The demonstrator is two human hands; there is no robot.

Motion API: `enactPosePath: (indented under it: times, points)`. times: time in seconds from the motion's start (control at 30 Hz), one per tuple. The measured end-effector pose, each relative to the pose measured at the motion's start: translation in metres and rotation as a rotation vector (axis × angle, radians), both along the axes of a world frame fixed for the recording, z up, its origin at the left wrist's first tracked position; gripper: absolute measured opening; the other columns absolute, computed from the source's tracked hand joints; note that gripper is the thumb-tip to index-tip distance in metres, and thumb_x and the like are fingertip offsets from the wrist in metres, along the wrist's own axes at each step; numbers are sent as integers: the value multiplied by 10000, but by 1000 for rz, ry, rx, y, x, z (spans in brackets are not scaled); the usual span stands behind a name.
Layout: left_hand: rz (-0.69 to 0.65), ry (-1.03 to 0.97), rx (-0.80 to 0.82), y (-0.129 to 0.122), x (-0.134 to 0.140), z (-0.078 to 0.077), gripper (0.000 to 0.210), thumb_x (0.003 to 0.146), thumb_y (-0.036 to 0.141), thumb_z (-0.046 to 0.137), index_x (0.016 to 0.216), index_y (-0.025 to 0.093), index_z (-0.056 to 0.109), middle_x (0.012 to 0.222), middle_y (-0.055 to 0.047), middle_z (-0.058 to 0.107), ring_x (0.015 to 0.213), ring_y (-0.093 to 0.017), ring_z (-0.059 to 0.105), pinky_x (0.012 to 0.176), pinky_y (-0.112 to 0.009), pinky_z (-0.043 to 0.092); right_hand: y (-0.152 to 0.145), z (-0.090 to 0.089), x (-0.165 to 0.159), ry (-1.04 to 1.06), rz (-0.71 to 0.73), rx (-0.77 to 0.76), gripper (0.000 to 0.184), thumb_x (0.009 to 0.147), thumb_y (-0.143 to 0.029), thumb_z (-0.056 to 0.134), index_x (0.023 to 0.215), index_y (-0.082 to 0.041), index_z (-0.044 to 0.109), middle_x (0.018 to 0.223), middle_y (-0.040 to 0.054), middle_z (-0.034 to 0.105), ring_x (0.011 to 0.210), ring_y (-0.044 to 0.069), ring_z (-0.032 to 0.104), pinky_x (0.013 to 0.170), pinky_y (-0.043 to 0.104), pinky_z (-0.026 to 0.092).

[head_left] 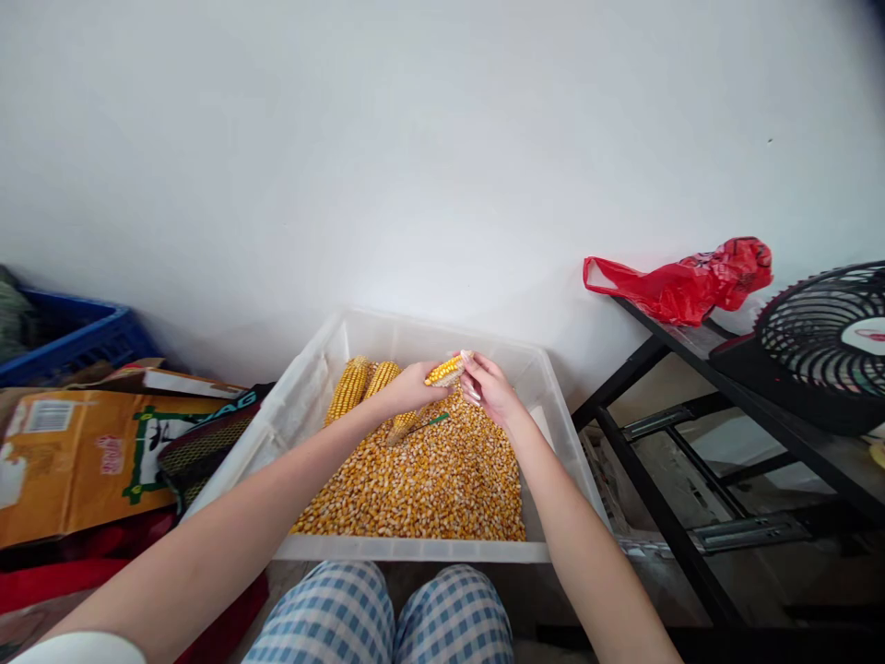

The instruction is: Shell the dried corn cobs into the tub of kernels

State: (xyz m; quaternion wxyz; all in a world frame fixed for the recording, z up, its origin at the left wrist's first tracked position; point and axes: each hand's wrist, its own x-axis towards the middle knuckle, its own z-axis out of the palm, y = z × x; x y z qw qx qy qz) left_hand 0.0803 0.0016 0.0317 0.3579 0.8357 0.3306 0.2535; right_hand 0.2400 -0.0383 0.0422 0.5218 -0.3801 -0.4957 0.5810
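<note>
Over a white plastic bin [415,551], my left hand [413,387] grips the near end of a partly shelled corn cob [446,371]. The cob tilts up to the right; yellow kernels cover its upper side and a bare pale strip shows below. My right hand [489,387] closes around its other end, thumb and fingers against it. Loose corn kernels [421,484] fill much of the bin under both hands. Several whole cobs [349,389] lie at the bin's left side, partly behind my left hand. A thin green object [437,420] sticks out among the kernels.
To the right, a black metal stand [650,470] holds a red plastic bag [691,281] and a black fan [830,341]. An orange cardboard box [83,461] and a blue crate [76,341] sit at left. A white wall [442,157] rises behind the bin.
</note>
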Motion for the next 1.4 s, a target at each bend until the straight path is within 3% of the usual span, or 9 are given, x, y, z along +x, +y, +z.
enactPosePath:
  times: [0.13,0.27,0.43,0.6,0.77,0.87,0.97,1.1,1.4]
  points:
    - [154,158,197,0,2,-3,295,730,332,477,950,162,578,758,-42,631,664,-175,574,594,-234,375,1,0,-1,-104,-71,-49,428,722,-570,541,936,-199,541,481,-76,437,342,45,334,312,172,239]
    - [193,333,330,-3,4,-10,337,742,345,474,1012,162,557,764,-87,648,670,-215,594,580,-256,359,2,-11,-9,-170,-244,-83,375,681,-540,613,768,-202,476,398,-107,335,306,39,263,302,172,175]
    - [159,277,271,-2,4,-11,347,760,376,466,1019,165,561,816,-89,659,688,-210,599,587,-257,360,2,-16,-8,-88,-128,-72,353,699,-515,610,791,-217,447,406,-121,289,314,29,209,323,162,162]
    - [167,133,169,0,4,-6,284,744,319,489,964,159,569,830,-61,652,688,-171,588,607,-235,379,-3,-4,-5,10,-57,-28,318,707,-444,629,876,-202,513,520,-99,301,379,17,240,334,138,199]
    - [210,116,215,0,3,-4,249,757,392,480,864,174,535,717,-29,621,634,-164,579,559,-230,367,-4,4,-3,-27,2,-27,433,742,-514,549,1075,-239,514,557,-75,404,412,57,399,359,175,374]
    - [204,188,293,0,3,-5,274,751,388,484,927,181,516,751,-39,626,669,-184,591,581,-246,382,1,-1,-3,-124,-138,-41,454,737,-600,491,953,-205,544,528,-65,441,395,71,428,375,205,419]
    - [177,194,352,1,3,-5,288,732,365,498,953,181,518,858,-59,629,767,-195,593,656,-261,404,6,-10,-6,-203,-264,29,389,699,-561,576,798,-191,507,453,-88,387,346,57,366,352,188,377]
    - [186,198,236,1,3,-2,316,696,391,519,913,163,548,788,-42,629,696,-186,581,604,-246,389,8,-16,-8,-188,-257,106,347,715,-505,597,812,-192,479,500,-88,404,360,44,355,342,173,326]
    - [34,56,-126,0,-2,3,252,656,344,545,790,136,594,648,11,573,575,-134,512,516,-219,351,0,-10,-5,-146,-107,98,325,774,-459,550,977,-252,402,637,-82,370,413,29,334,330,140,320]
